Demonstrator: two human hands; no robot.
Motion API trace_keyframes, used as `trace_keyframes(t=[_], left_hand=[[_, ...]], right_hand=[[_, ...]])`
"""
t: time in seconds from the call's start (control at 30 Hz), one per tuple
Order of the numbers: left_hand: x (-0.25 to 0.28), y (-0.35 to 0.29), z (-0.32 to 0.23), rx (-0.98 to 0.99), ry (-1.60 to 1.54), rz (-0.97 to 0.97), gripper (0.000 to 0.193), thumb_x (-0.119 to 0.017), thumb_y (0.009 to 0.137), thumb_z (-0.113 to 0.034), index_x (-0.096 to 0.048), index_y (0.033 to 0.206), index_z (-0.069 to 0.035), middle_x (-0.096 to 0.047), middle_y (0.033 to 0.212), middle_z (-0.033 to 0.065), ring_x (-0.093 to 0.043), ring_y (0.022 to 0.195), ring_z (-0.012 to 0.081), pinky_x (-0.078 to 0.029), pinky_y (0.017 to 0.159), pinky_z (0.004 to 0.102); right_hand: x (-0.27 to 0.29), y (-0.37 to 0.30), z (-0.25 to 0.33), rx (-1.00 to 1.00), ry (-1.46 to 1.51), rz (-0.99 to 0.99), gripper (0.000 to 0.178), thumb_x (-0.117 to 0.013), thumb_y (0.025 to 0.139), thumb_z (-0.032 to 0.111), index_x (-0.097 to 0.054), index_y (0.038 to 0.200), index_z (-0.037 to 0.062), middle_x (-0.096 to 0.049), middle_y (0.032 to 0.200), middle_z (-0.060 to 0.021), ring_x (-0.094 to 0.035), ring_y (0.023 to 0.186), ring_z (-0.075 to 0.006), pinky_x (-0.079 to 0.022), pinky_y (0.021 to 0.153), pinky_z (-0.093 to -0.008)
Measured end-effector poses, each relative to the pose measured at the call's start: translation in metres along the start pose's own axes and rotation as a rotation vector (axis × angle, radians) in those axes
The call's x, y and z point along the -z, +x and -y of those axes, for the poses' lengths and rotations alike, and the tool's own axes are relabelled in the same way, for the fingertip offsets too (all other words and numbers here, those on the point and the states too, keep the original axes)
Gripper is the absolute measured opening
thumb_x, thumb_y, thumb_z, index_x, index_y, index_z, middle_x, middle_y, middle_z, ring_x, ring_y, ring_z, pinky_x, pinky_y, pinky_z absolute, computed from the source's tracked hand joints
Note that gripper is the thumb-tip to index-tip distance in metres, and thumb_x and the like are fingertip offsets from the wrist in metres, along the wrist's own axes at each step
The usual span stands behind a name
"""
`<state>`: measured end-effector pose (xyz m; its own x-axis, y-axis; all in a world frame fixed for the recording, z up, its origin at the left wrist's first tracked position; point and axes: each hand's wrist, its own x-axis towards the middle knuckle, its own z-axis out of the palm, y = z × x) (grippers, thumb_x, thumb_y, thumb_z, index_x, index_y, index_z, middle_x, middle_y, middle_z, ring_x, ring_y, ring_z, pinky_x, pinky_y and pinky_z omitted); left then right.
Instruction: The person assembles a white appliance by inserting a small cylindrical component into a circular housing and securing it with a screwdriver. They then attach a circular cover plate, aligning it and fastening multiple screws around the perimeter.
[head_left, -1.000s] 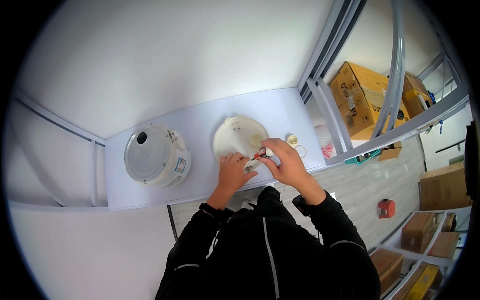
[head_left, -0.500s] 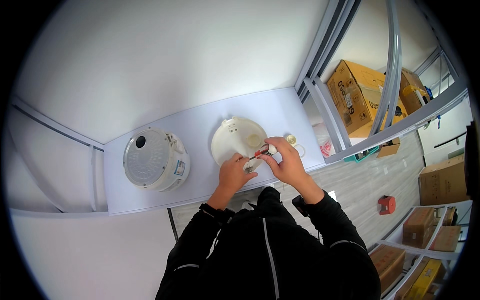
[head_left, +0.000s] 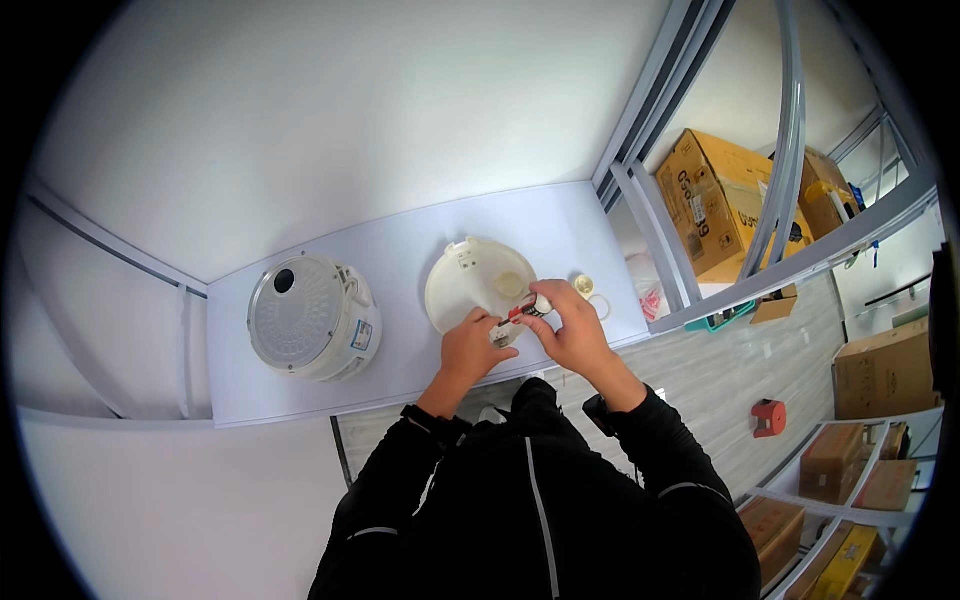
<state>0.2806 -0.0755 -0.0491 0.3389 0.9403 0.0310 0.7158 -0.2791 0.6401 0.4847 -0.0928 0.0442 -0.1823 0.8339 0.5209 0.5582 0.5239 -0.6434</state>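
Right hand (head_left: 570,335): fingers (head_left: 548,298) pinched around a small tube-like item (head_left: 528,309) with a red band and a pale tip, held level just above the near rim of the round white lid (head_left: 478,280). Left hand (head_left: 472,345): fingers curled together at a small pale part (head_left: 502,335), which sits between the two hands at the lid's near edge; whether it is gripped or merely touched cannot be told. The two hands are nearly touching.

The lid lies flat on the white worktop (head_left: 400,250), with a tan round patch right of its middle. Just beside it, to the right, lie a small cream ring (head_left: 583,286) and a thin white loop (head_left: 600,305), both clear of the hands. Well to the left stands a white round cooker body (head_left: 312,317), seen from above, with a dark hole near its far edge.

Beyond the worktop's right end, grey shelf rails (head_left: 660,150) and brown cartons (head_left: 705,200). Both forearms wear black sleeves (head_left: 650,430).
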Motion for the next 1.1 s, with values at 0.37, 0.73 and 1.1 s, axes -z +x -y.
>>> trace_keyframes(t=[0.37, 0.73, 1.1], left_hand=[[0.003, 0.003, -0.007, 0.045, 0.035, 0.035, 0.061, -0.095, 0.066, -0.041, -0.078, 0.118, -0.014, -0.07, 0.117, 0.0001, -0.073, 0.097, 0.0241, -0.059, 0.082, 0.0401], [-0.001, 0.003, -0.006, 0.041, 0.039, -0.01, 0.057, -0.096, 0.065, -0.039, -0.079, 0.113, -0.014, -0.071, 0.114, -0.0004, -0.073, 0.094, 0.0246, -0.059, 0.08, 0.0406], [-0.008, 0.005, -0.005, 0.054, 0.068, -0.011, 0.055, -0.095, 0.065, -0.039, -0.078, 0.11, -0.014, -0.071, 0.113, -0.0016, -0.073, 0.095, 0.0239, -0.059, 0.08, 0.0409]], right_hand=[[0.004, 0.003, 0.003, 0.071, -0.053, 0.094, 0.045, -0.082, 0.088, 0.009, -0.064, 0.129, 0.0056, -0.07, 0.12, -0.0161, -0.07, 0.105, -0.039, -0.058, 0.086, -0.0426], [0.001, 0.007, 0.004, 0.157, -0.097, 0.122, 0.045, -0.082, 0.088, 0.009, -0.064, 0.129, 0.0051, -0.07, 0.122, -0.0165, -0.07, 0.105, -0.0392, -0.059, 0.086, -0.0428], [0.005, 0.023, 0.021, 0.14, -0.122, 0.175, 0.042, -0.08, 0.088, 0.008, -0.065, 0.127, 0.0045, -0.069, 0.121, -0.017, -0.068, 0.107, -0.0403, -0.057, 0.089, -0.0436]])
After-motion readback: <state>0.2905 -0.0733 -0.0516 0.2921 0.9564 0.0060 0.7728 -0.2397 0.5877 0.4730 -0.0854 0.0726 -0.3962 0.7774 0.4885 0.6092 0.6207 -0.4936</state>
